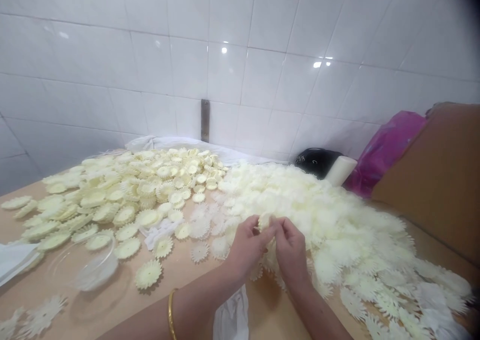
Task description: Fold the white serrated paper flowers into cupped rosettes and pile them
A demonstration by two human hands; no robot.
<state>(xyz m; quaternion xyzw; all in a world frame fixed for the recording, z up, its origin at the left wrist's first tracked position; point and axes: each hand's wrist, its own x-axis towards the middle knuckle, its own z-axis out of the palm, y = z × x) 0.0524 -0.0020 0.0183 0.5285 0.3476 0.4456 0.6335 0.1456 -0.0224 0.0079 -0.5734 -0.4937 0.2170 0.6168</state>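
Observation:
Above the front of the piles, my left hand (245, 245) pinches a small pale-yellow disc (264, 221) with a toothed edge. Close against it on the right, my right hand (292, 250) is closed, its fingertips at the same disc; part of the disc is hidden by the fingers. Behind and right of my hands spreads a heap of thin, whitish toothed discs (322, 210). Thicker pale-yellow toothed discs (123, 190) are piled to the left, and one single disc (149, 274) lies near my left forearm.
A clear plastic bowl (96, 272) stands at the left front. White cloth (231, 315) lies under my forearms. Back right are a black object (317, 161), a white roll (340, 171), a magenta bag (386, 147) and a cardboard box (435, 180). A tiled wall (150, 70) bounds the table.

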